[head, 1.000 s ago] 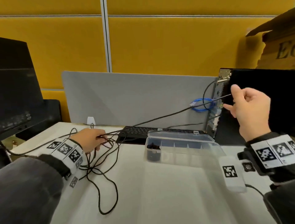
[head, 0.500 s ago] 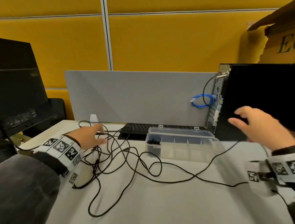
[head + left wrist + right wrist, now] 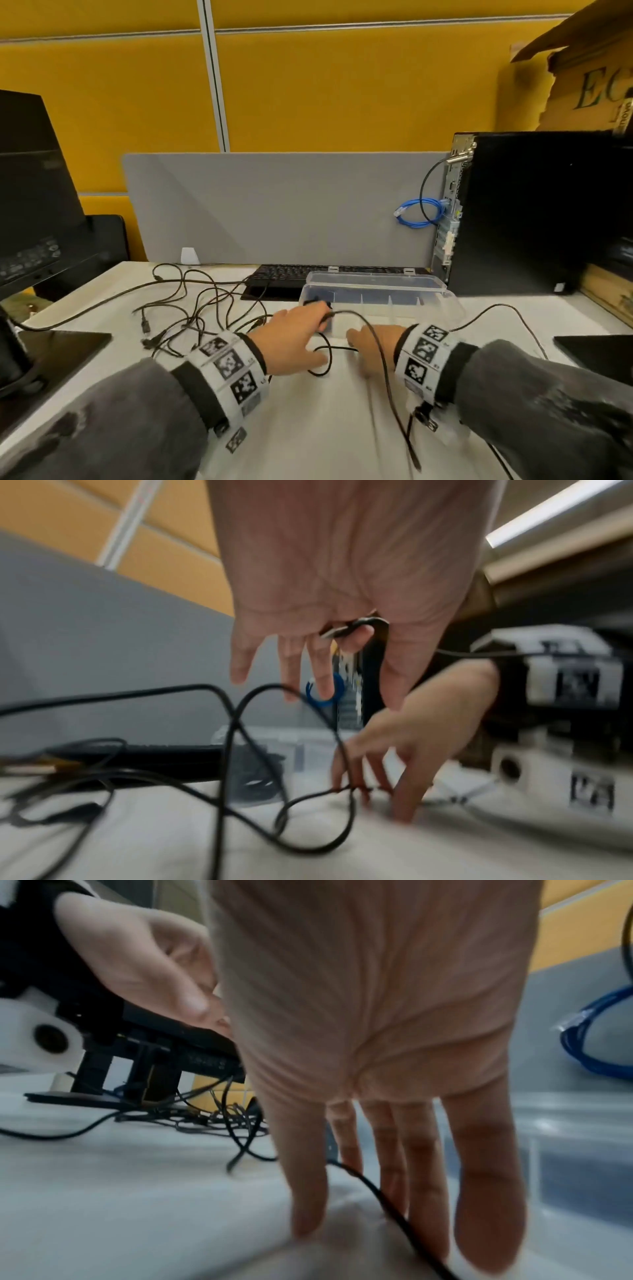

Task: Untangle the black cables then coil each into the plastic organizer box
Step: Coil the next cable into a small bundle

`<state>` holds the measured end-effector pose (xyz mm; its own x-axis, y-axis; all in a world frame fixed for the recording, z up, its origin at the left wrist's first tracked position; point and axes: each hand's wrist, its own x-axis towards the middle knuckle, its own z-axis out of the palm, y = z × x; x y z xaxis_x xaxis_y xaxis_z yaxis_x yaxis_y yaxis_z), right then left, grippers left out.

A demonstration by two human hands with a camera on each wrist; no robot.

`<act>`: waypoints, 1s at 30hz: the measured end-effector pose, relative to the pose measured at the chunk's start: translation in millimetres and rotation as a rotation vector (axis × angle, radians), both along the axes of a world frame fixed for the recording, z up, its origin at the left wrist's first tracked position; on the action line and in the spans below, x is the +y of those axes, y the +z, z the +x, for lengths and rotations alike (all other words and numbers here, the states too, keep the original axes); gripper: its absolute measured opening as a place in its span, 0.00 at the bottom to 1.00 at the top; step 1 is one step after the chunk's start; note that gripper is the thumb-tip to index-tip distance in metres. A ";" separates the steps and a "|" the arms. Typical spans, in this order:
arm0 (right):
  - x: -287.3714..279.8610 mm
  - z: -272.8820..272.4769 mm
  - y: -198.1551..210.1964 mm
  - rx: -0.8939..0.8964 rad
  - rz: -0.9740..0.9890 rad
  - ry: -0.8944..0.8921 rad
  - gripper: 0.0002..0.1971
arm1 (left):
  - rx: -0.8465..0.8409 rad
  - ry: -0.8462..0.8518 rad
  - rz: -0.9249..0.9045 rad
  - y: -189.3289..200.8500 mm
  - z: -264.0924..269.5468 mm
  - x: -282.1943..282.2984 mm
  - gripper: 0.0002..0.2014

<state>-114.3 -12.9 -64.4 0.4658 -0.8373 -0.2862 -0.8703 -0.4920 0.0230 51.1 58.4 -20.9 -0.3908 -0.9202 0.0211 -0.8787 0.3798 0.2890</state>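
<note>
Cables point(image 3: 191, 308) sprawl in a black tangle on the left of our white desk point(image 3: 325, 428), with 1 strand arcing right, over our right wrist and off toward the near edge. Our left hand point(image 3: 294, 339) reaches to the near-left corner of the box point(image 3: 445, 298); the left wrist view shows its index finger and thumb pinching a cable end point(image 3: 346, 628) while the other 3 fingers hang loosely spread. Our right hand point(image 3: 373, 346) lies just right of it, palm down, fingers straight and slightly apart, tips on the desk against the box's near wall. A cable runs under those fingers point(image 3: 424, 1177) in the right wrist view; whether they press it we cannot tell, since that part is blurred.

Clear and plastic, the box sits mid-desk with its lid tipped open toward the far side, and something dark lies in its leftmost compartment. Behind it is a keyboard point(image 3: 291, 274), then a grey divider point(image 3: 274, 205). A PC tower point(image 3: 534, 212) stands at far right with a blue cable point(image 3: 418, 212) coiled at its back. A monitor point(image 3: 30, 192) stands on the left.
</note>
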 end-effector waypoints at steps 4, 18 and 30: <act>6.2 -11.8 11.5 -0.034 0.134 0.002 0.11 | -0.185 0.052 0.025 -19.3 8.5 -11.8 0.13; -3.9 -171.0 96.1 -1.012 -0.781 -0.567 0.15 | -0.377 0.767 -0.051 1.3 158.2 -28.0 0.23; 52.5 -82.0 127.5 -0.930 -0.849 -0.103 0.16 | 0.207 0.425 0.094 102.2 73.6 0.9 0.40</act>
<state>-196.3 39.6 63.1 0.1235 -0.6407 0.7578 -0.7603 -0.5519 -0.3427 124.7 59.4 81.3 0.0240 -0.9992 -0.0325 -0.8707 -0.0369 0.4904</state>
